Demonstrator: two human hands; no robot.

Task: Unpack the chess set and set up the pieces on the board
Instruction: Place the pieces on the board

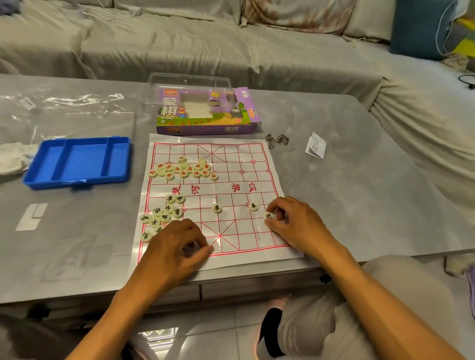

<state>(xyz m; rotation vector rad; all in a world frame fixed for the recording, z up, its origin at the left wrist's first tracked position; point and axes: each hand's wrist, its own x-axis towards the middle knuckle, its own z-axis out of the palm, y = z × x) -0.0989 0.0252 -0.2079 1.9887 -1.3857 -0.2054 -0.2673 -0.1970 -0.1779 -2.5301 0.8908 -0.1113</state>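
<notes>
I have the right hand [291, 222] pinching a black-lettered disc [269, 215] between thumb and fingertips at the near right edge of the paper board [247, 164], just beside a placed soldier [253, 206]; a second soldier [217, 208] sits further left on the same line. To place it well I want the disc centred on a line crossing, not inside a square, and set down flat with its character facing up. I press lightly, since the sheet looks thin and could slide on the tabletop [352, 167].

My left hand [183, 245] rests on the near edge of the board with its fingers curled; I think its grip closes on a disc, but the fingers hide it. It lies next to the loose black pile [159, 214], so I reach there next. The red pile [183, 168] waits unsorted on the far half. The blue tray [78, 160] and the box [203, 111] lie off the board.
</notes>
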